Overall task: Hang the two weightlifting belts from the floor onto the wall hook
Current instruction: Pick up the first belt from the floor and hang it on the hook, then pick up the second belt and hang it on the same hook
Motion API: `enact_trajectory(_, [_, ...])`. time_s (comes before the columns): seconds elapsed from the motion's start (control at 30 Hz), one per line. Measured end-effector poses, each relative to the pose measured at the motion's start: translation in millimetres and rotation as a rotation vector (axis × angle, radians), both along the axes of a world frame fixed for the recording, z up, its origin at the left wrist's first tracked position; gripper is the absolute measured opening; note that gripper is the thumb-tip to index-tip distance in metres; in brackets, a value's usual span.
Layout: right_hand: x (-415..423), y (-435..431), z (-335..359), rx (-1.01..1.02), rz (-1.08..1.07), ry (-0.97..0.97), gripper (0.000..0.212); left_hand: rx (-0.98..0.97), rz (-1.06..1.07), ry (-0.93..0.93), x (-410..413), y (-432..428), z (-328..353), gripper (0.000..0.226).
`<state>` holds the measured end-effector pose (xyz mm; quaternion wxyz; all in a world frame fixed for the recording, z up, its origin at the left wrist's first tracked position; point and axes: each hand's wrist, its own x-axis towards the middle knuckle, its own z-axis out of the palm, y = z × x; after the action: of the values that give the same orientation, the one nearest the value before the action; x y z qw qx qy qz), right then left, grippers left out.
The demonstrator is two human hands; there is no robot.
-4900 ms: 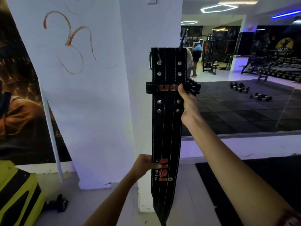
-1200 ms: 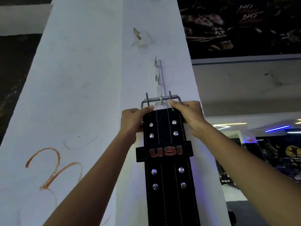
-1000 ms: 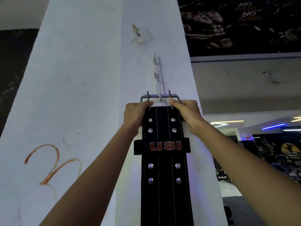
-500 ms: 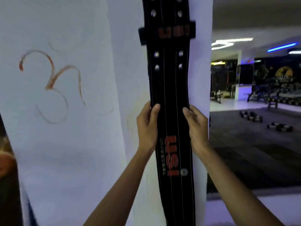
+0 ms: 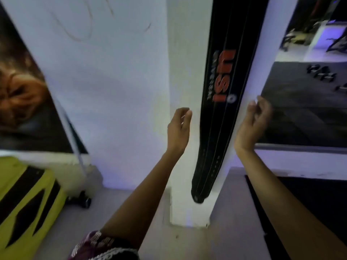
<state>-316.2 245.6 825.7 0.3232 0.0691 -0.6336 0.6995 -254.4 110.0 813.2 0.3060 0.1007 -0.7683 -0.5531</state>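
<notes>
A black weightlifting belt (image 5: 225,109) with red USI lettering hangs straight down the front of the white pillar (image 5: 184,53), its rounded tip a little above the floor. The hook and the buckle are out of view above the frame. My left hand (image 5: 178,128) is just left of the belt, fingers loosely curled, apart from it and holding nothing. On the belt's right side my right hand (image 5: 253,124) is likewise off it and empty. No second belt is in view.
A yellow and black object (image 5: 24,199) with small dark wheels stands on the floor at the lower left. A dark poster (image 5: 18,100) covers the left wall. A mirror (image 5: 304,100) at right reflects dumbbells and gym floor. A black floor mat (image 5: 309,203) lies at right.
Both hands have let go of the belt's edges and pulled back a little. The view has tilted down towards the floor, so the belt's lower end now shows.
</notes>
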Motion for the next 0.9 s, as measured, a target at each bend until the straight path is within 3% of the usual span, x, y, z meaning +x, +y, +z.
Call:
enact_trajectory(0.07, [42.8,-6.8,-52.5,0.096,0.098,-0.025,0.034,0.078,0.084,-0.179,48.0,-19.3,-62.1,0.028])
enact_trajectory(0.13, [90.6,-14.8,-106.3,0.184,0.389,-0.129,0.026,0.170,0.208,-0.360,112.7,-33.1,-122.7,0.022])
enact_trajectory(0.23, [155.9,-30.4,-176.7,0.304,0.738,-0.448,0.017,0.343,0.425,-0.518,220.7,-35.2,-184.5,0.015])
enact_trajectory(0.4, [251.8,-73.2,-228.2,0.496,1.194,-0.985,0.026,0.568,0.648,-0.668,362.6,-39.0,-227.7,0.016])
enact_trajectory(0.67, [331.7,-152.7,-270.0,0.632,1.381,-1.346,0.027,0.869,0.704,-0.695,465.6,-77.0,-266.7,0.025])
enact_trajectory(0.9, [331.6,-229.4,-365.8,0.756,1.314,-1.418,0.024,1.220,0.700,-0.746,456.5,-166.0,-374.3,0.023])
